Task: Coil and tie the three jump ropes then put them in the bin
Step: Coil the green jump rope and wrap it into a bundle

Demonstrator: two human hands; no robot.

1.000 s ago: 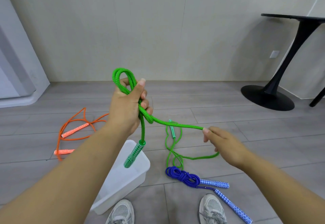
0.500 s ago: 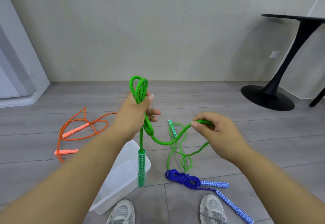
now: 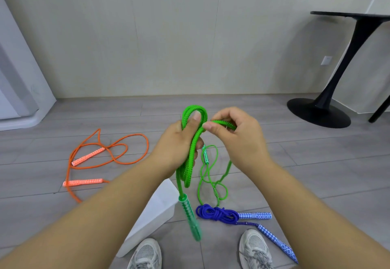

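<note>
Green jump rope [image 3: 190, 159] is hanging in mid-air in front of the person, above the grey floor [image 3: 316, 173]. Head view: left hand [image 3: 176, 144] is gripping a bundle of folded strands, fingers curled round them, thumb lying up along the loop that is sticking out above the fist. Right hand [image 3: 239, 140] is pinching one strand of the same rope between thumb and forefinger, just beside that top loop, its other fingers curled in. Lower folds are hanging below the left hand, and one green handle [image 3: 188, 213] is dangling from them, its tip blurred, just beside the corner of the white bin [image 3: 157, 211]. From the right hand the remaining rope is trailing down into loose loops on the floor; a second green handle [image 3: 205, 157] is showing just below and between the hands. Blue jump rope [image 3: 217, 214] is lying coiled and knotted on the floor just right of the bin, its two patterned handles pointing right, near the right shoe [image 3: 254, 249]. Orange jump rope [image 3: 109, 152] is lying uncoiled on the floor at left, well apart from the bin, both handles showing. The bin is sitting under the left forearm, largely hidden; its inside cannot be made out. Black pedestal table [image 3: 350, 42] is standing at right by the wall.
</note>
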